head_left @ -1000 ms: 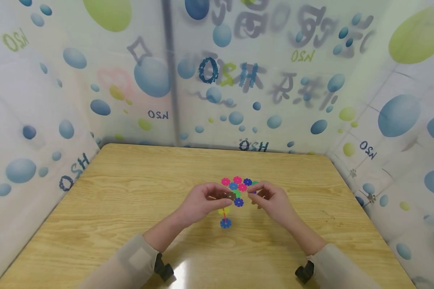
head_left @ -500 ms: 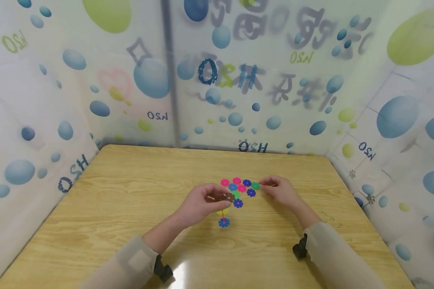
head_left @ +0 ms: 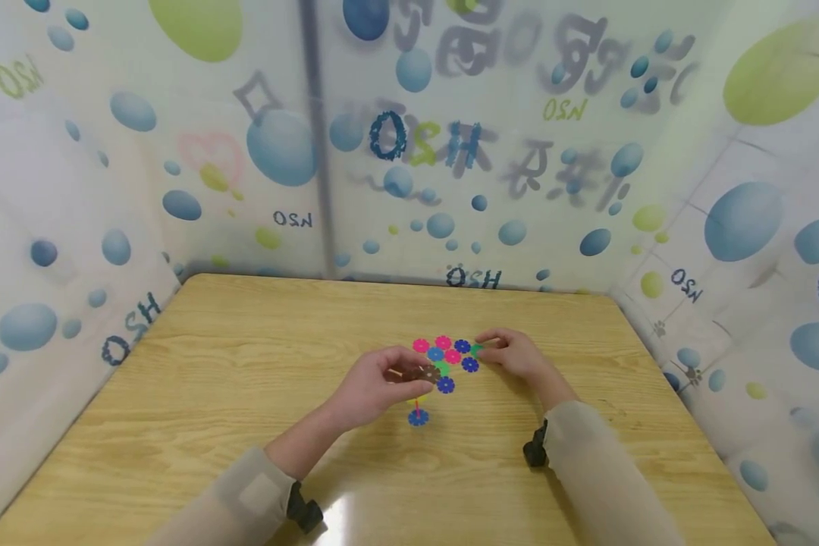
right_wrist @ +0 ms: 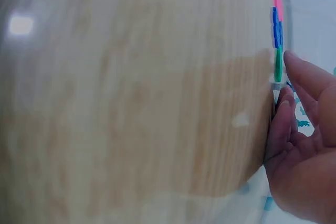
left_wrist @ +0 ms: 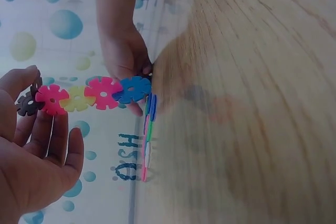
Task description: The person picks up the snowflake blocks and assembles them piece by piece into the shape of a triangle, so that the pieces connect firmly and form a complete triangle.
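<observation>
My left hand (head_left: 375,387) pinches a brown snowflake disc (head_left: 429,373) at one end of a linked chain of notched plastic discs. In the left wrist view the chain runs on through a pink disc (left_wrist: 51,99), a yellow disc (left_wrist: 77,98), a second pink disc (left_wrist: 103,93) and a blue disc (left_wrist: 133,89) at its far end. My right hand (head_left: 519,356) is at a green disc (head_left: 476,350) lying on the table, its thumb and fingers apart around the disc's edge. The fingers partly hide that disc in the head view.
Several loose discs lie flat in a cluster between the hands, among them a pink disc (head_left: 443,343), a light-blue disc (head_left: 435,354) and a dark-blue disc (head_left: 446,384). The wooden table (head_left: 280,326) meets patterned curtains (head_left: 246,197) at its back.
My right hand moved right and away from the chain, then came back left to the green disc. My left hand keeps holding the chain in nearly the same place.
</observation>
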A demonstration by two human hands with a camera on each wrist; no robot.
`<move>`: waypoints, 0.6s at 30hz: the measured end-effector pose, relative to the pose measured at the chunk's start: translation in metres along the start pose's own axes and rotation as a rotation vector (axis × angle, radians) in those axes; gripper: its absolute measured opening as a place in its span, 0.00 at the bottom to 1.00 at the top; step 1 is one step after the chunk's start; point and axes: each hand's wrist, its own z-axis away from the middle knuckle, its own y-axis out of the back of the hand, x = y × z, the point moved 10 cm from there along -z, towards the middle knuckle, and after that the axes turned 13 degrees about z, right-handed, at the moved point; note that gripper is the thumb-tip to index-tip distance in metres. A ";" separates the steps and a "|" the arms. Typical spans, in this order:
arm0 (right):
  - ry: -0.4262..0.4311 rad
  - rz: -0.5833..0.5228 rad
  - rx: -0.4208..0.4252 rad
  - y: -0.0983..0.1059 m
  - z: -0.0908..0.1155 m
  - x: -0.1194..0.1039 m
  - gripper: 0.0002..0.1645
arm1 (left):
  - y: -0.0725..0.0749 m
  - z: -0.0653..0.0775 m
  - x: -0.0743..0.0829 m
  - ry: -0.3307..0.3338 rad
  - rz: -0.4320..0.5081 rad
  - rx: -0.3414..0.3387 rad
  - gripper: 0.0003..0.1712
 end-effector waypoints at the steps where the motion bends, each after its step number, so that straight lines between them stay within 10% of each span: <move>1: -0.001 0.006 0.003 0.000 0.000 -0.001 0.21 | 0.001 0.000 0.000 -0.001 0.001 0.001 0.16; 18: -0.050 -0.117 0.076 0.007 0.010 0.013 0.16 | -0.001 0.003 0.009 -0.050 -0.037 -0.002 0.16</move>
